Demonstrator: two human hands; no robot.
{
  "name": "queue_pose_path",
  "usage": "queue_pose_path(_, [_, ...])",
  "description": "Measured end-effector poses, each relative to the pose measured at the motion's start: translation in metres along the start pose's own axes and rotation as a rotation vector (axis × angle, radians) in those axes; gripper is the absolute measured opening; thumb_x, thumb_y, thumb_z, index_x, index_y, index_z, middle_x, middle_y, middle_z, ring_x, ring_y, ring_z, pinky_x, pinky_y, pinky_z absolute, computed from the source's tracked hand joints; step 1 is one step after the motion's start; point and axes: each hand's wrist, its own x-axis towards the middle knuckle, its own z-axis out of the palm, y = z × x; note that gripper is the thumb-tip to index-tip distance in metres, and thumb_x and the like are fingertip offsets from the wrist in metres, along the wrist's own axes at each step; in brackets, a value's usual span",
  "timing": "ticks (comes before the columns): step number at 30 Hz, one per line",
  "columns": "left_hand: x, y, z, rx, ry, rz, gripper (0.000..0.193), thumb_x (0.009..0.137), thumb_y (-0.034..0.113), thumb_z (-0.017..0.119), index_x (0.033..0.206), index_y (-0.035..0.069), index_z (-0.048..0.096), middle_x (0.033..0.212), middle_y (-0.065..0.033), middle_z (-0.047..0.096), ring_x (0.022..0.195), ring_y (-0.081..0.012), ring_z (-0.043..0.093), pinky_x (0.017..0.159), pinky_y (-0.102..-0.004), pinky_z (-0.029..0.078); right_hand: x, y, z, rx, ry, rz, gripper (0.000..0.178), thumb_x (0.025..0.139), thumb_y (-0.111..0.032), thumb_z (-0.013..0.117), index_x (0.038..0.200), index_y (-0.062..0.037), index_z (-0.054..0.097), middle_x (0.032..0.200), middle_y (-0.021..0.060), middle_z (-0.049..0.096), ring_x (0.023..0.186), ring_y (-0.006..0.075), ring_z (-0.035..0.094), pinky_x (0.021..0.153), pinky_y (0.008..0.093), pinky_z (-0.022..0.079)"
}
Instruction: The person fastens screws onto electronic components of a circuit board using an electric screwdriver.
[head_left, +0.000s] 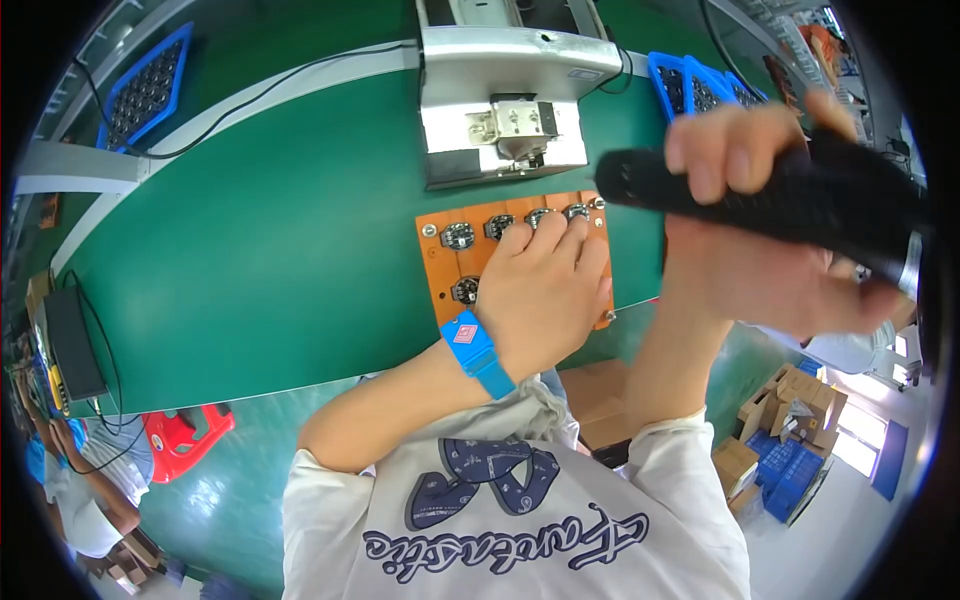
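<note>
My left hand (545, 285), with a blue band on the wrist, lies over an orange fixture plate (448, 268) on the green table. Its fingers are slightly apart and bent down onto the far row of small round metal parts. One such part (458, 237) shows at the plate's far left, and another (466, 291) sits nearer me; others are hidden under the hand. Raised to the right, my right hand (750, 230) is wrapped round a long black tool (650, 178). Motion blurs both, and the tool's exact kind is unclear. Its rounded end points left, above the plate's far right corner.
A metal machine (510, 120) stands just beyond the plate. Blue trays of small dark parts (690, 85) sit at the far right, another blue tray (148, 88) at the far left. A black box with cables (75, 340) is at the left edge. Cartons (790, 410) stand on the floor.
</note>
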Motion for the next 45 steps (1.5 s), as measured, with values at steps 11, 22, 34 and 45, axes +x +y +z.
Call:
queue_pose_path(11, [-0.083,-0.031,-0.057,-0.152,0.172,-0.202,0.018,0.075,0.011,0.072,0.089,0.013,0.063,0.126,-0.0015,0.074,0.092,-0.0223,0.056,0.082,-0.0378,0.039,0.029,0.029,0.014,-0.071,-0.335,0.120,0.115,0.079,-0.095,0.037,0.144,0.0000,0.049,0.096,0.0150,0.063,0.074,0.0233,0.057,0.071,0.0389,0.047])
queue_pose_path(22, [-0.079,-0.061,-0.058,-0.074,0.191,-0.196,0.014,0.075,0.011,0.071,0.082,0.011,0.059,0.129,-0.0062,0.073,0.092,-0.0248,0.057,0.081,-0.0379,0.039,-0.039,0.050,0.036,0.019,0.041,0.185,0.111,0.080,-0.093,0.044,0.140,0.0000,0.048,0.088,0.0150,0.061,0.069,0.0222,0.057,0.066,0.0385,0.049])
queue_pose_path(34, [-0.075,-0.066,-0.050,-0.029,0.175,-0.141,0.012,0.075,0.012,0.070,0.084,0.011,0.062,0.130,-0.0046,0.072,0.094,-0.0255,0.057,0.081,-0.0371,0.039,-0.047,0.065,0.054,0.050,0.198,0.167,0.112,0.079,-0.096,0.042,0.133,0.0008,0.051,0.079,0.0143,0.061,0.062,0.0231,0.056,0.061,0.0394,0.049])
queue_pose_path(45, [-0.077,-0.068,-0.048,-0.016,0.173,-0.131,0.013,0.074,0.012,0.070,0.083,0.012,0.061,0.130,-0.0037,0.072,0.095,-0.0260,0.057,0.081,-0.0372,0.039,-0.042,0.070,0.042,0.012,-0.083,0.182,0.111,0.074,-0.097,0.054,0.126,0.0011,0.052,0.078,0.0159,0.063,0.064,0.0254,0.061,0.061,0.0388,0.053])
